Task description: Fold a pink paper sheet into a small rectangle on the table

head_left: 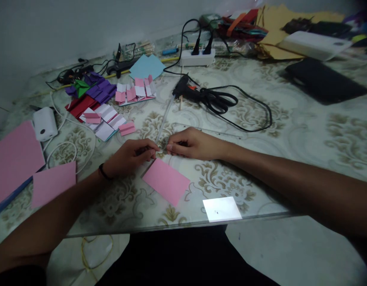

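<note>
My left hand [135, 155] is closed in a pinch just above a pink paper rectangle [166, 181] lying on the patterned table. My right hand [191, 144] is also closed, fingertips together, a short gap to the right of the left one. What either pinch holds, if anything, is too small to make out. Beyond the hands lies a black glue gun [185, 88], a clear glue stick [166, 118] stretching from it toward my fingers. A small white rectangle [222, 209] rests near the table's front edge.
Folded pink and white papers [104, 121], purple pieces [101, 89] and a white device [45, 124] are at the left. Pink sheets [18, 155] lie beside them. At the back stands a white power strip [197, 58]; a black case [325, 81] is at right.
</note>
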The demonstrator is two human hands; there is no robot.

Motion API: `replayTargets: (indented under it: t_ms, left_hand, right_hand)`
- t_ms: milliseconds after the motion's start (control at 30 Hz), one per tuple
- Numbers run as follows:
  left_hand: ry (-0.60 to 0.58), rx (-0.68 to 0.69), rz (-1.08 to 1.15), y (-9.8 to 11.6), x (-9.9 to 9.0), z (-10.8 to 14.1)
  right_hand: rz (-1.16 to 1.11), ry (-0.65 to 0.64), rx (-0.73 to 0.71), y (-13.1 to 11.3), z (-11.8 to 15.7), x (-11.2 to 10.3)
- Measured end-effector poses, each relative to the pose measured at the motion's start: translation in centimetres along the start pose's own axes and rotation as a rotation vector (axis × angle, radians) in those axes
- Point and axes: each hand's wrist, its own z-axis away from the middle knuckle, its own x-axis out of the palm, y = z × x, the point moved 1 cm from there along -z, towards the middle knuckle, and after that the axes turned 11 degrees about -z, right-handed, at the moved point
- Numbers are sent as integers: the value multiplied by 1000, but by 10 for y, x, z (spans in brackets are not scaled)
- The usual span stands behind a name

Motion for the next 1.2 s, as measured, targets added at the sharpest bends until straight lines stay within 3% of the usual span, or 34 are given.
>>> replayTargets:
  t_ms: [1200]
  left_hand:
    - [-4, -16, -12, -2, 2, 0]
  right_hand:
    - [-14, 11, -14, -1, 1, 0]
